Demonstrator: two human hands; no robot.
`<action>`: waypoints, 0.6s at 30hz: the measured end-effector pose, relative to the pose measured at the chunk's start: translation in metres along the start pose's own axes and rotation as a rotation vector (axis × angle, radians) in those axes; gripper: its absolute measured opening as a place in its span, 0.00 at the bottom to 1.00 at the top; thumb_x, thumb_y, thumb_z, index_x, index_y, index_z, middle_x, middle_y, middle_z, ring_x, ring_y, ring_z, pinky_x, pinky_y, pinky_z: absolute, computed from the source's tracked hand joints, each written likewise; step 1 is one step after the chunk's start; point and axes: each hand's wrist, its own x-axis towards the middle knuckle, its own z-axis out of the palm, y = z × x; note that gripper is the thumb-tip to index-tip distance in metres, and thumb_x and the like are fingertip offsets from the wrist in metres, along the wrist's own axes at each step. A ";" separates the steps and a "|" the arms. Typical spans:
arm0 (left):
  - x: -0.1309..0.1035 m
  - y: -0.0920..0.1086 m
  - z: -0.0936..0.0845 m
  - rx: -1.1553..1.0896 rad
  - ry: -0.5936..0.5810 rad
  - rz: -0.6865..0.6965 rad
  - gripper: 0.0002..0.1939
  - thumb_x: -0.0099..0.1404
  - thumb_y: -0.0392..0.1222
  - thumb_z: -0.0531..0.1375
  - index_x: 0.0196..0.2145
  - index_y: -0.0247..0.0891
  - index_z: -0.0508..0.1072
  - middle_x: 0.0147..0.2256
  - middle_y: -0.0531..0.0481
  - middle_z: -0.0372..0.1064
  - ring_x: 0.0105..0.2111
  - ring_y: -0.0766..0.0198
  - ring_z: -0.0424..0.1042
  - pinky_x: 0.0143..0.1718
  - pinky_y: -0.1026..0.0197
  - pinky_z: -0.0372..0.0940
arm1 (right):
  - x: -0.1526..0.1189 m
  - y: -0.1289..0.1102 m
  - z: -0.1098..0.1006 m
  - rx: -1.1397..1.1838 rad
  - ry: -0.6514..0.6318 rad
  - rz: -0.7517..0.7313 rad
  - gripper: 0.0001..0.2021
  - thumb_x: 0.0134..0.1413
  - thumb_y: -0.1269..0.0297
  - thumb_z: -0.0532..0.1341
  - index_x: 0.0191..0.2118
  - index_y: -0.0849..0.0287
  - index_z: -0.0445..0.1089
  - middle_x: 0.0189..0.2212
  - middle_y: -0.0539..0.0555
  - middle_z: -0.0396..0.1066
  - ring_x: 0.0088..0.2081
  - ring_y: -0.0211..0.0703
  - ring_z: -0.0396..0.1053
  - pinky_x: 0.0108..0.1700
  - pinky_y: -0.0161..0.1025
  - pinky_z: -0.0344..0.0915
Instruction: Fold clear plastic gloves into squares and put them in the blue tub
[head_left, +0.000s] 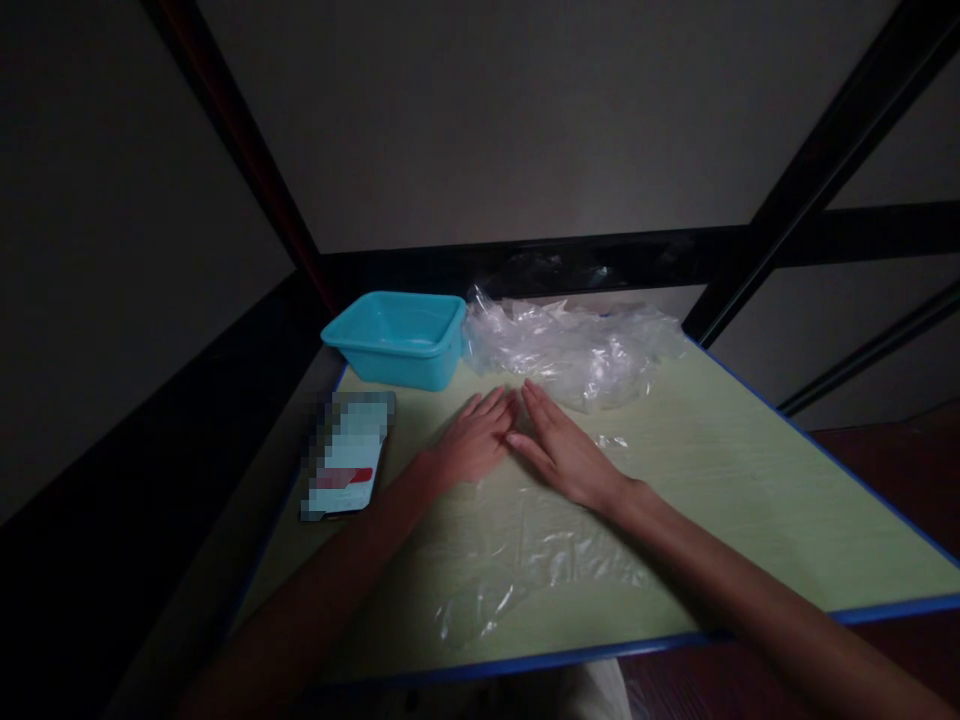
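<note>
A clear plastic bag [555,545] lies spread on the table between my forearms, its near edge wrinkled and shiny. My left hand [480,435] rests palm down on its far part, fingers stretched forward. Beside it, my right hand [566,445] also lies flat with fingers extended, its thumb close to the left hand. Whether the thumb touches that hand I cannot tell. Just beyond my fingertips sits a crumpled heap of clear plastic bags [577,355]. Neither hand is wrapped round anything.
A turquoise plastic basin [397,365] stands at the table's back left. Nearer me on that side lies a phone [352,450] with its screen lit and partly blurred. The pale table [780,500] has a blue edge; walls rise behind it and to the left.
</note>
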 end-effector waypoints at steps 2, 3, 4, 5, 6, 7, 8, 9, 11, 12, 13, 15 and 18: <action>0.000 -0.001 0.006 0.008 0.016 -0.017 0.26 0.69 0.40 0.43 0.62 0.28 0.49 0.63 0.41 0.44 0.64 0.55 0.40 0.61 0.49 0.42 | 0.002 0.004 0.011 -0.002 0.013 -0.008 0.41 0.58 0.40 0.39 0.62 0.76 0.48 0.62 0.72 0.47 0.64 0.55 0.42 0.62 0.53 0.47; -0.001 -0.001 0.007 0.011 0.028 -0.034 0.26 0.69 0.40 0.42 0.62 0.27 0.49 0.63 0.41 0.44 0.64 0.55 0.40 0.61 0.49 0.42 | 0.001 0.006 0.015 -0.012 0.020 -0.010 0.42 0.58 0.40 0.38 0.62 0.77 0.49 0.61 0.73 0.47 0.64 0.55 0.42 0.62 0.54 0.47; -0.002 -0.001 0.008 0.013 0.040 -0.050 0.26 0.68 0.40 0.42 0.62 0.27 0.49 0.63 0.40 0.44 0.64 0.55 0.40 0.61 0.49 0.43 | 0.000 0.007 0.018 -0.025 0.029 -0.009 0.42 0.58 0.40 0.38 0.61 0.78 0.49 0.61 0.74 0.48 0.63 0.56 0.43 0.62 0.54 0.47; -0.003 0.000 0.009 0.014 0.052 -0.066 0.26 0.68 0.40 0.42 0.62 0.27 0.49 0.63 0.40 0.44 0.64 0.55 0.41 0.61 0.49 0.43 | -0.001 0.009 0.021 -0.042 0.037 -0.006 0.42 0.58 0.40 0.37 0.61 0.77 0.49 0.61 0.74 0.48 0.63 0.56 0.43 0.62 0.55 0.48; -0.004 0.001 0.009 0.014 0.061 -0.081 0.26 0.68 0.40 0.42 0.62 0.26 0.49 0.63 0.39 0.44 0.64 0.55 0.42 0.61 0.50 0.44 | -0.002 0.010 0.022 -0.061 0.045 -0.002 0.41 0.58 0.41 0.38 0.61 0.77 0.49 0.61 0.74 0.48 0.63 0.57 0.44 0.61 0.55 0.48; -0.004 0.001 0.009 0.014 0.067 -0.095 0.26 0.68 0.40 0.42 0.61 0.26 0.49 0.63 0.39 0.45 0.63 0.55 0.43 0.61 0.50 0.45 | -0.003 0.010 0.024 -0.080 0.048 0.003 0.41 0.58 0.41 0.38 0.62 0.76 0.49 0.61 0.73 0.49 0.63 0.57 0.45 0.61 0.55 0.48; -0.005 0.002 0.009 0.013 0.072 -0.108 0.26 0.68 0.40 0.42 0.61 0.26 0.50 0.63 0.38 0.45 0.63 0.55 0.44 0.60 0.50 0.46 | -0.003 0.011 0.025 -0.098 0.048 0.006 0.40 0.58 0.41 0.39 0.62 0.75 0.49 0.61 0.72 0.49 0.63 0.57 0.45 0.61 0.55 0.49; -0.005 0.002 0.010 0.011 0.076 -0.119 0.26 0.68 0.40 0.42 0.61 0.26 0.50 0.63 0.38 0.46 0.63 0.55 0.44 0.60 0.50 0.46 | -0.003 0.011 0.025 -0.116 0.045 0.007 0.39 0.59 0.41 0.39 0.62 0.74 0.49 0.61 0.72 0.49 0.63 0.57 0.45 0.61 0.54 0.48; -0.005 0.003 0.010 0.006 0.083 -0.133 0.26 0.68 0.41 0.42 0.61 0.27 0.51 0.63 0.39 0.46 0.63 0.55 0.44 0.60 0.51 0.46 | -0.003 0.011 0.026 -0.150 0.035 0.005 0.39 0.59 0.42 0.40 0.62 0.73 0.49 0.61 0.71 0.50 0.63 0.56 0.46 0.61 0.54 0.48; -0.005 0.003 0.011 0.002 0.086 -0.138 0.26 0.68 0.41 0.42 0.61 0.27 0.51 0.63 0.39 0.46 0.63 0.55 0.44 0.60 0.50 0.45 | -0.003 0.010 0.027 -0.166 0.029 0.001 0.38 0.59 0.42 0.40 0.62 0.72 0.49 0.61 0.70 0.50 0.63 0.56 0.46 0.61 0.54 0.48; -0.005 0.003 0.012 -0.002 0.086 -0.142 0.26 0.68 0.41 0.42 0.61 0.27 0.51 0.63 0.39 0.46 0.63 0.55 0.44 0.60 0.50 0.45 | -0.002 0.010 0.027 -0.182 0.021 -0.004 0.38 0.59 0.42 0.40 0.62 0.71 0.49 0.61 0.70 0.49 0.63 0.56 0.46 0.61 0.54 0.48; -0.005 0.003 0.013 -0.008 0.089 -0.152 0.26 0.68 0.41 0.42 0.61 0.27 0.51 0.63 0.40 0.46 0.63 0.55 0.44 0.60 0.50 0.46 | -0.001 0.009 0.026 -0.214 -0.008 -0.018 0.39 0.59 0.42 0.39 0.62 0.71 0.49 0.62 0.69 0.48 0.63 0.55 0.45 0.61 0.54 0.48; -0.006 0.003 0.015 -0.010 0.115 -0.162 0.26 0.68 0.41 0.41 0.61 0.28 0.51 0.62 0.40 0.48 0.63 0.56 0.45 0.60 0.50 0.47 | 0.000 0.008 0.025 -0.262 -0.077 -0.056 0.41 0.58 0.40 0.36 0.62 0.75 0.49 0.62 0.69 0.47 0.63 0.55 0.44 0.61 0.53 0.47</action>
